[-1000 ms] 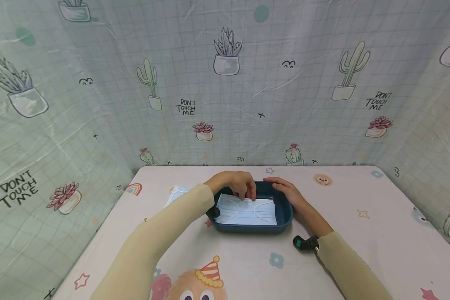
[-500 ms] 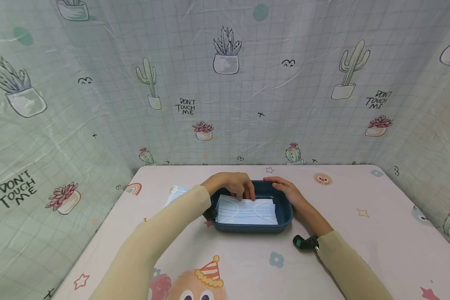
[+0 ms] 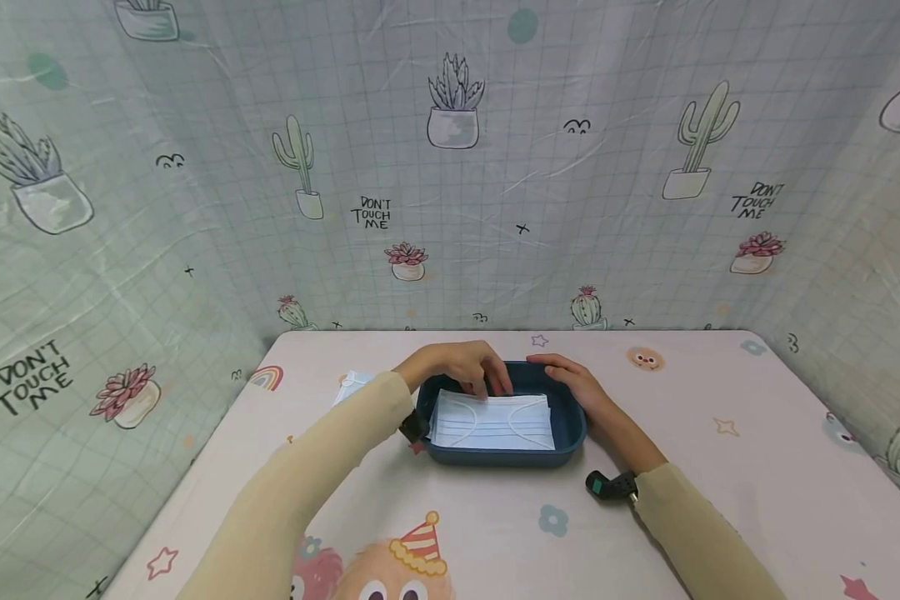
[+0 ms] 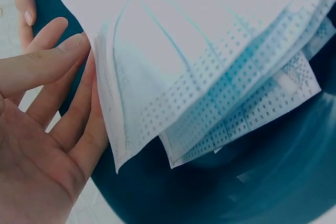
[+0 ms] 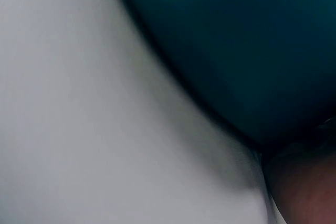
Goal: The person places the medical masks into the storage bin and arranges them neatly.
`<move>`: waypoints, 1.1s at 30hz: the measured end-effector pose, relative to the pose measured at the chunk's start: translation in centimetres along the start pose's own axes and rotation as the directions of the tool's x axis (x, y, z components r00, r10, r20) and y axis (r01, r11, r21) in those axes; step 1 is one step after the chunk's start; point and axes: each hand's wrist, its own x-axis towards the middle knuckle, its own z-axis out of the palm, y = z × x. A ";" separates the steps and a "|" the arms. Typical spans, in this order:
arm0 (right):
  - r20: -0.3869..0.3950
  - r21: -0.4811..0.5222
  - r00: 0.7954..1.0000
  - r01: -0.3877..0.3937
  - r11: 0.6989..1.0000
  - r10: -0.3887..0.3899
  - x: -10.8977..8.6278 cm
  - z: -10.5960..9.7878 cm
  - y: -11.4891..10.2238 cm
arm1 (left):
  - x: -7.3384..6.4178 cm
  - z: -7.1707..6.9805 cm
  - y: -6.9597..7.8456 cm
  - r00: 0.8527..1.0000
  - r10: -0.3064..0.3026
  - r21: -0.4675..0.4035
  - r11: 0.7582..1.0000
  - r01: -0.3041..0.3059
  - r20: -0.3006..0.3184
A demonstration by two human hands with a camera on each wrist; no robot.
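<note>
A dark blue box [image 3: 498,457] with rounded corners holds a small stack of pale blue pleated face masks [image 3: 493,423], white ear loops on top. My left hand [image 3: 471,365] reaches over the far left rim and pinches the stack's far edge. In the left wrist view, the thumb [image 4: 44,66] lies at the edge of the top face mask [image 4: 157,72], and the other fingers go behind it. Several mask layers fan out beneath. My right hand [image 3: 573,382] rests along the far right rim, fingers extended; the right wrist view shows mostly the box's outer wall [image 5: 231,40].
Another pale blue face mask [image 3: 352,384] lies on the table left of the box, partly hidden by the left sleeve. The table [image 3: 682,533] has a pink printed cover. A patterned cloth [image 3: 525,183] hangs behind and at both sides.
My left hand and forearm have shifted slightly left, and the top mask's near left corner has moved a little left too. The right hand and the box stay put.
</note>
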 end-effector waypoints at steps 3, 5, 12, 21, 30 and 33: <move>-0.001 -0.013 1.000 0.012 1.000 -0.012 0.0 0.1 0.0 | -0.3 -0.2 -0.1 1.000 -0.007 -0.024 1.000 0.007 -0.009; -0.003 -0.007 1.000 0.021 1.000 -0.021 0.0 0.1 0.0 | -0.4 -0.3 -0.2 1.000 -0.003 -0.041 0.999 0.003 -0.012; -0.011 -0.007 1.000 0.007 1.000 -0.007 0.0 0.2 0.0 | -1.5 -1.0 -1.1 0.999 0.007 -0.113 0.994 -0.012 -0.050; -0.001 -0.007 1.000 -0.006 1.000 0.006 0.0 -0.1 0.1 | -4.3 -1.9 -1.8 0.987 0.082 -0.216 0.970 -0.110 -0.138; -0.008 -0.015 1.000 0.012 1.000 -0.012 -0.1 -0.1 0.0 | -7.6 -1.3 -3.3 0.945 0.111 -0.356 0.908 -0.222 -0.306; -0.011 -0.006 1.000 0.013 1.000 -0.013 -0.1 -0.1 0.0 | -9.0 -0.8 -4.0 0.925 0.110 -0.399 0.879 -0.261 -0.363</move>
